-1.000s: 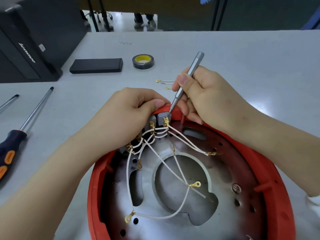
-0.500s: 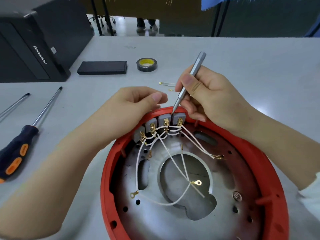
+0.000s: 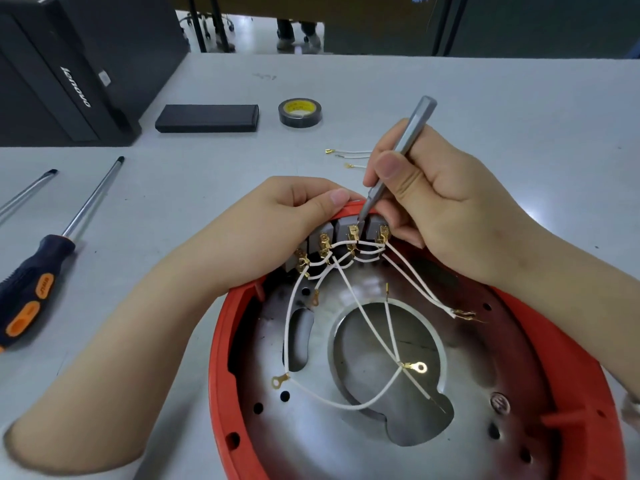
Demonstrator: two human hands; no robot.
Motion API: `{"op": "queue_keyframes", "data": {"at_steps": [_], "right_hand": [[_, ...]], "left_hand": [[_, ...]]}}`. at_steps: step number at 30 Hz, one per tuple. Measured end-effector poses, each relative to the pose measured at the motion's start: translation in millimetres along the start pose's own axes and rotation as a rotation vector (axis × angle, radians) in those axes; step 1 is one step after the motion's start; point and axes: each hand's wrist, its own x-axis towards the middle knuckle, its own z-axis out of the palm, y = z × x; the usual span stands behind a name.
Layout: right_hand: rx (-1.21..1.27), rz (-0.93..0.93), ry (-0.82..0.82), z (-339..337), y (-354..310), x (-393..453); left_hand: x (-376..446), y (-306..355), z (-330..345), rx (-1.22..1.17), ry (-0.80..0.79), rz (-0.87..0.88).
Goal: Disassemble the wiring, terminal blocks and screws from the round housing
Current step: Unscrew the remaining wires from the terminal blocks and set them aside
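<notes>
The round housing [image 3: 221, 358], a red-rimmed shell with a grey metal plate [image 3: 346, 445] inside, lies nearest the camera on the grey table [image 3: 519, 116]; white wires [image 3: 349, 407] loop over the plate's central opening, and two loose ends carry brass ring terminals [image 3: 417, 367]; a screw head [image 3: 499, 403] sits in the plate towards the right. At the far rim of the housing stands a row of grey terminal blocks [image 3: 346, 225] with brass connectors, the wires running from one to the next. The left hand [image 3: 277, 230] rests over the rim at the left end of that row, fingers curled round the blocks and thumb laid flat along the top; the right hand [image 3: 446, 206] pinches a slim grey precision screwdriver [image 3: 401, 150] between thumb and forefingers, its tip set down beside the brass connector of the third block. To the left on the table lie a black-and-orange-handled screwdriver [image 3: 38, 285] and the shaft of another tool [image 3: 27, 192], well apart from the housing. Just beyond the right hand lie a few detached wires [image 3: 349, 155] with brass ends; farther off sit a roll of black tape [image 3: 300, 112] and a flat black case [image 3: 207, 118]; a black computer tower [image 3: 69, 71] stands at the far left.
</notes>
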Motion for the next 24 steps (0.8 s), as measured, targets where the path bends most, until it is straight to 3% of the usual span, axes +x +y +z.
{"op": "queue_keyframes", "data": {"at_steps": [24], "right_hand": [[-0.253, -0.176, 0.012, 1.5, -3.0, -6.0]], "left_hand": [[0.2, -3.5, -0.2, -0.024, -0.027, 0.027]]}}
